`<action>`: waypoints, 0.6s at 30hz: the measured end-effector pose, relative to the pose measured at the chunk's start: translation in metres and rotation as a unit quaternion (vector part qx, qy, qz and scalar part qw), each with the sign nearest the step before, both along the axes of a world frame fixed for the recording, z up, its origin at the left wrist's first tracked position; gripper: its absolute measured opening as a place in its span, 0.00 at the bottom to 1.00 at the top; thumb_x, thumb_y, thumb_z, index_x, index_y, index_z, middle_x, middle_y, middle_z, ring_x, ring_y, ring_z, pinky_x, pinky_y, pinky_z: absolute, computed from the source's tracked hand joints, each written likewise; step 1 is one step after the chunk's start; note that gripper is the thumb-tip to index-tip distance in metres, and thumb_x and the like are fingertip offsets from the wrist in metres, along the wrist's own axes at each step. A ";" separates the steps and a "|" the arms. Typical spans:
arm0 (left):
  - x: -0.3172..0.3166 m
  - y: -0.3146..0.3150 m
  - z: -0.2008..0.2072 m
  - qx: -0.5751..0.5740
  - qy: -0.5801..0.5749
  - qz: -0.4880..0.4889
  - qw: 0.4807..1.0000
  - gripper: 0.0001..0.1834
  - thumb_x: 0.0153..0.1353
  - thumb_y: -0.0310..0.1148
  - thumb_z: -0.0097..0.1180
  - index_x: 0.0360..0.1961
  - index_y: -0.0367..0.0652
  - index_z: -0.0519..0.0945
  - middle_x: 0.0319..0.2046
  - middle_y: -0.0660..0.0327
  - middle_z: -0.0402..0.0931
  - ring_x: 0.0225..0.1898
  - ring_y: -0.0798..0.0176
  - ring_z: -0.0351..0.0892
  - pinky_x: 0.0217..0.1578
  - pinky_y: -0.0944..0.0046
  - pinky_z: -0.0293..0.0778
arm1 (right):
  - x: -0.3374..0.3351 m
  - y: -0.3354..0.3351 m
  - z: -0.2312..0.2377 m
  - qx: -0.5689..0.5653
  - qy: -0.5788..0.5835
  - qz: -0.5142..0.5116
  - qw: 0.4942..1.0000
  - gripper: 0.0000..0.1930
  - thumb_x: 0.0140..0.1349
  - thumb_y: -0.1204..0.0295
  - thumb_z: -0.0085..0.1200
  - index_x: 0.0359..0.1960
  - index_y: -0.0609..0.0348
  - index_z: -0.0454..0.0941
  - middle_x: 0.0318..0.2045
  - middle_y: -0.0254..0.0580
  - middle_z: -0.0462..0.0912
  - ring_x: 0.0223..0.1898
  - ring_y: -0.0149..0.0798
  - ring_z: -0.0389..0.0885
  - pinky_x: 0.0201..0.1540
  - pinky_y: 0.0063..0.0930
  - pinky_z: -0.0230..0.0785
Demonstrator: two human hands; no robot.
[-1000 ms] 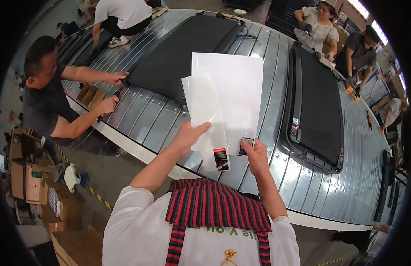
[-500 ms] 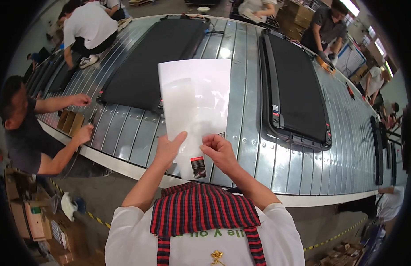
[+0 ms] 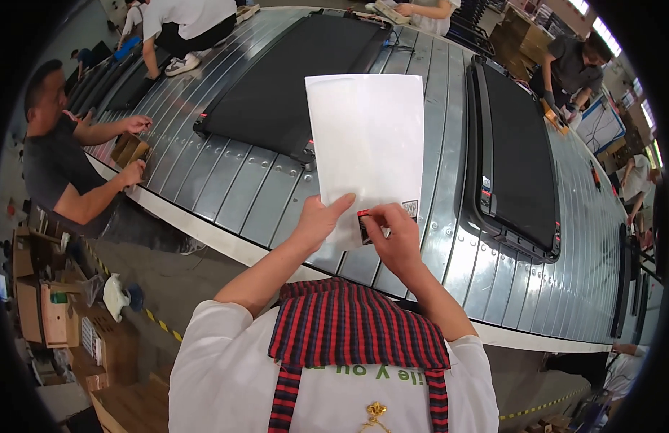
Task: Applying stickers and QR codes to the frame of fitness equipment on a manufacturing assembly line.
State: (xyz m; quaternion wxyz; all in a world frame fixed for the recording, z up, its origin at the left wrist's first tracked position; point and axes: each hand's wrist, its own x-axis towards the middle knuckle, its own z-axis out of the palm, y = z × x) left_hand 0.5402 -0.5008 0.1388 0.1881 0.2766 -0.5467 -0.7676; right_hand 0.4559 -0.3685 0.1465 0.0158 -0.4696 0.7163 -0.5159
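A glossy white sheet (image 3: 367, 130) stands upright in front of me, above the table edge. My left hand (image 3: 321, 219) grips its lower left edge, thumb lying across the front. At the lower part of the sheet, my right hand (image 3: 394, 237) has its thumb and forefinger pinched at a small black label (image 3: 364, 228) with a red top strip. The fingers cover part of that label, so how much of it is off the sheet is hidden. A small square printed code (image 3: 409, 209) shows at the sheet's lower right corner.
Ribbed metal tabletop (image 3: 255, 191) carries a black panel (image 3: 291, 86) at left and a framed black panel (image 3: 518, 151) at right. A co-worker (image 3: 67, 159) stands at the left edge; another (image 3: 572, 68) works at far right. Cardboard boxes (image 3: 111, 346) lie lower left.
The sheet and both hands sit further right in view as the view has shifted. The label has gone from below my right hand to beside its fingertips, which now pinch at it.
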 end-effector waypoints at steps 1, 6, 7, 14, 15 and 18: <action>0.001 0.000 -0.001 0.000 0.001 -0.002 1.000 0.20 0.52 0.37 0.58 0.39 0.31 0.74 0.33 0.58 0.76 0.33 0.69 0.74 0.34 0.68 0.70 | 0.002 -0.003 -0.006 0.014 -0.016 0.004 1.000 0.08 0.47 0.75 0.57 0.28 0.60 0.71 0.23 0.41 0.73 0.24 0.39 0.73 0.25 0.29 0.66; 0.008 -0.008 0.002 -0.123 -0.002 -0.039 0.992 0.21 0.53 0.44 0.56 0.35 0.32 0.75 0.29 0.61 0.76 0.30 0.71 0.72 0.31 0.70 0.69 | 0.012 -0.017 -0.008 0.017 -0.034 -0.026 0.999 0.08 0.48 0.73 0.57 0.27 0.61 0.71 0.23 0.42 0.75 0.25 0.39 0.76 0.27 0.27 0.68; 0.009 -0.009 0.002 -0.122 -0.002 -0.041 0.992 0.21 0.53 0.44 0.56 0.35 0.32 0.75 0.29 0.61 0.76 0.30 0.71 0.72 0.31 0.70 0.69 | 0.014 -0.019 -0.008 0.021 -0.055 -0.039 0.998 0.08 0.48 0.73 0.57 0.28 0.61 0.71 0.23 0.43 0.76 0.25 0.39 0.77 0.27 0.27 0.69; 0.013 -0.021 0.003 -0.126 0.010 -0.031 0.991 0.24 0.52 0.48 0.56 0.34 0.33 0.76 0.26 0.62 0.75 0.28 0.73 0.71 0.28 0.72 0.68 | 0.022 -0.037 -0.004 0.027 -0.104 -0.042 0.993 0.07 0.49 0.74 0.56 0.28 0.63 0.73 0.23 0.44 0.77 0.24 0.37 0.78 0.28 0.26 0.70; 0.014 -0.022 0.002 -0.122 0.007 -0.026 0.992 0.24 0.52 0.48 0.56 0.35 0.33 0.76 0.26 0.62 0.75 0.27 0.74 0.71 0.28 0.72 0.68 | 0.022 -0.039 -0.006 0.024 -0.119 -0.035 0.992 0.07 0.49 0.74 0.55 0.28 0.64 0.74 0.23 0.45 0.78 0.24 0.37 0.78 0.28 0.25 0.70; 0.015 -0.026 0.006 -0.078 0.020 -0.020 0.997 0.23 0.52 0.47 0.56 0.35 0.33 0.75 0.25 0.62 0.75 0.27 0.74 0.71 0.27 0.72 0.68 | 0.021 -0.042 -0.009 0.020 -0.138 -0.021 0.990 0.06 0.51 0.76 0.53 0.30 0.66 0.75 0.22 0.42 0.78 0.24 0.32 0.77 0.29 0.22 0.69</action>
